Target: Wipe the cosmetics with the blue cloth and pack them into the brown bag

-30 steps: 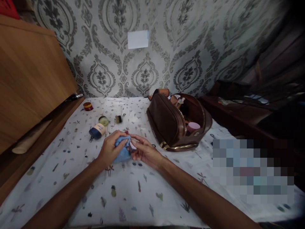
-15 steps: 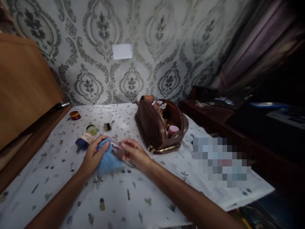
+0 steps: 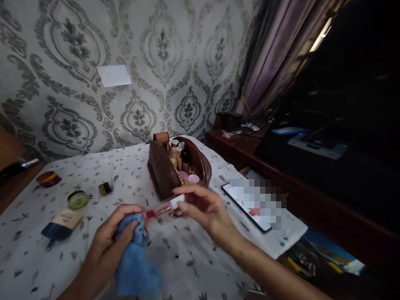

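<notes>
My left hand (image 3: 117,237) is closed around a fuzzy blue cloth (image 3: 137,266), which hangs down below the fingers. From the cloth sticks out a slim clear tube (image 3: 161,209), like a lip gloss, with red inside and a white cap. My right hand (image 3: 206,210) pinches this tube at its white end, thumb below and fingers above. Just beyond the right hand stands a brown toiletry bag (image 3: 161,168), unzipped, with bottles and pink-lidded jars inside. The tube's far end is hidden by the cloth and left fingers.
Left on the patterned white tablecloth (image 3: 131,175) lie a dark red jar (image 3: 48,179), a green-yellow round container (image 3: 78,200), a small black-and-gold box (image 3: 105,188) and a cream-and-navy pouch (image 3: 61,225). A phone (image 3: 246,206) lies right, beside a dark red desk (image 3: 231,146).
My view has turned right and closer. Both hands have shifted, and the tube now shows plainly between them, its white end in the right fingers. The cloth stays in the left hand.
</notes>
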